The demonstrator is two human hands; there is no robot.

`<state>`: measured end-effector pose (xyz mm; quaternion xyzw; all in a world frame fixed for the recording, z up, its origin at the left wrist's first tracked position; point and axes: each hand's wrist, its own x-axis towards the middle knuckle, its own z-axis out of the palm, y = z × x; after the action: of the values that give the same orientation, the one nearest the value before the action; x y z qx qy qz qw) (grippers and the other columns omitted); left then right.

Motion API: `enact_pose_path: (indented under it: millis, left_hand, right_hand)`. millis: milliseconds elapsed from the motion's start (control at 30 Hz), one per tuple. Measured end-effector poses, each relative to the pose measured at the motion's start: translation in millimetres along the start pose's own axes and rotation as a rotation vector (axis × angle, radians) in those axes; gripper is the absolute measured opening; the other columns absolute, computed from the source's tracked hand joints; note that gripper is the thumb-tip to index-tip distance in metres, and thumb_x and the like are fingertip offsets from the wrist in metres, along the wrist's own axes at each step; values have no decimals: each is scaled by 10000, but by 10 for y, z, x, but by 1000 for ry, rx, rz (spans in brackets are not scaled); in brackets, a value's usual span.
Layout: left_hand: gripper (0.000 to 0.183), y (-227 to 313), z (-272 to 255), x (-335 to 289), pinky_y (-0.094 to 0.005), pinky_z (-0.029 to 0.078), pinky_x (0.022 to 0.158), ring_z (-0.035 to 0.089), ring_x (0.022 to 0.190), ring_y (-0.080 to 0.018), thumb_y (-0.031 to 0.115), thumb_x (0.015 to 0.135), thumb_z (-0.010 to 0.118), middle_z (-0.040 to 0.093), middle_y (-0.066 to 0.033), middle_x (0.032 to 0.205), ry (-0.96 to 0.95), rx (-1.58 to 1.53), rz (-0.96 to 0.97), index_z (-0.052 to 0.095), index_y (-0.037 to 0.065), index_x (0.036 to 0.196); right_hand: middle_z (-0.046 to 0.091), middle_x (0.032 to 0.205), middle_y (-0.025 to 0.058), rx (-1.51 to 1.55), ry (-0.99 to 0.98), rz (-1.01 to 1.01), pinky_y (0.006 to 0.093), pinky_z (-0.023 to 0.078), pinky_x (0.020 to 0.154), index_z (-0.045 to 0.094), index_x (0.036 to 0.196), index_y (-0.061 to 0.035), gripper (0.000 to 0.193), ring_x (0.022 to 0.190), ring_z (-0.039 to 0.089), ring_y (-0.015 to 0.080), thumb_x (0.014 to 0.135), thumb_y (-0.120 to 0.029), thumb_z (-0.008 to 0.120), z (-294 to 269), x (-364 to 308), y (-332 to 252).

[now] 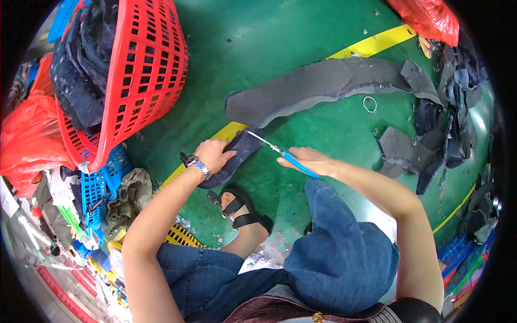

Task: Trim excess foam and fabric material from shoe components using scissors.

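Note:
My left hand, a metal watch on its wrist, is closed on a dark fabric piece. This piece runs up to the left end of a long, curved grey fabric strip lying on the green floor. Whether the two are joined there I cannot tell. In my right hand is a pair of scissors with light blue handles. Their slim silver blades point up and left, with the tips at the spot where the dark piece meets the strip.
At the upper left a red plastic basket holds dark fabric. Red plastic bags, a blue basket and crumpled cloth crowd the left. Dark scraps and a pale ring lie to the right. My sandalled foot stands below.

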<state>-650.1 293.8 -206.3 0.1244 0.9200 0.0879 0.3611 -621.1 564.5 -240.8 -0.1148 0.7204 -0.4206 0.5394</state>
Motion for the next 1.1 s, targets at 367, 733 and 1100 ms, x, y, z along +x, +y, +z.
enact_pose_path:
  millis: [367, 733, 1100]
  left_hand:
    - [339, 66, -153, -170, -424, 456, 666, 572, 739, -350, 358, 704, 612, 591, -193, 751, -81, 96, -19, 616, 21, 742]
    - [396, 1451, -353, 958, -356, 453, 674, 515, 872, -271, 166, 713, 573, 513, -118, 954, 772, 294, 263, 492, 30, 1076]
    - [408, 1358, 67, 1363, -404, 456, 751, 543, 842, -321, 112, 653, 570, 539, -152, 949, 456, 25, 330, 513, 43, 1051]
  right_hand:
    - [570, 844, 225, -39, 56, 23, 448, 417, 696, 533, 861, 14, 764, 821, 551, 370, 719, -717, 362, 143, 77, -139]
    - [455, 594, 49, 929, 477, 183, 257, 376, 487, 479, 924, -27, 628, 531, 471, 131, 762, -633, 449, 136, -739, 793]
    - [462, 612, 15, 1060, 565, -148, 235, 384, 512, 484, 911, -32, 578, 568, 472, 101, 822, -592, 375, -109, -415, 714]
